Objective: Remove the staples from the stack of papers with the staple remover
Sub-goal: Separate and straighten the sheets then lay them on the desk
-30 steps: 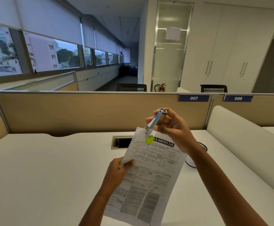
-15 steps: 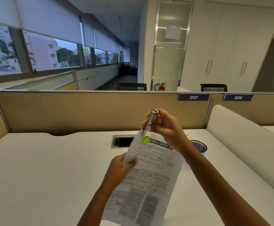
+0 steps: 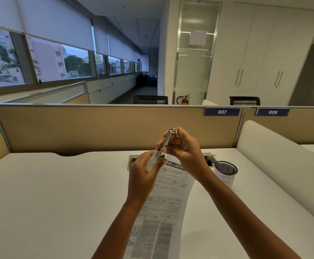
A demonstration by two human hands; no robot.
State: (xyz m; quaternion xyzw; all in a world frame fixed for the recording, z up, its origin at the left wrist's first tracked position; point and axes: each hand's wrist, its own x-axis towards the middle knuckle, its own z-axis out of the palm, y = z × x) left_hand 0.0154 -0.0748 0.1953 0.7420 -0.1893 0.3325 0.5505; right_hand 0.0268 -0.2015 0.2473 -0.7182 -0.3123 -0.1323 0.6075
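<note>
A broad white bench (image 3: 59, 193) fills the near scene, backed on its far side by a tan partition (image 3: 96, 128) that carries blue plates reading 007 (image 3: 222, 111) and 008 (image 3: 272, 112). The stack of papers (image 3: 163, 212), printed with dense tables, runs from the near edge up toward the middle of the bench, its far end lifted between the two hands. The left hand (image 3: 145, 174) has its grip closed on the far left corner of the sheets, pinching it between thumb and fingers. The right hand (image 3: 186, 148), just to the right and slightly higher, has its grip closed around the staple remover (image 3: 166, 142), a slim silver tool held tilted, its upper metal end pointing far and its green tip (image 3: 160, 157) down at the pinched corner. A black mesh cup (image 3: 225, 172) stands on the bench to the right of the right wrist, near a cable slot (image 3: 131, 161) set into the bench.
</note>
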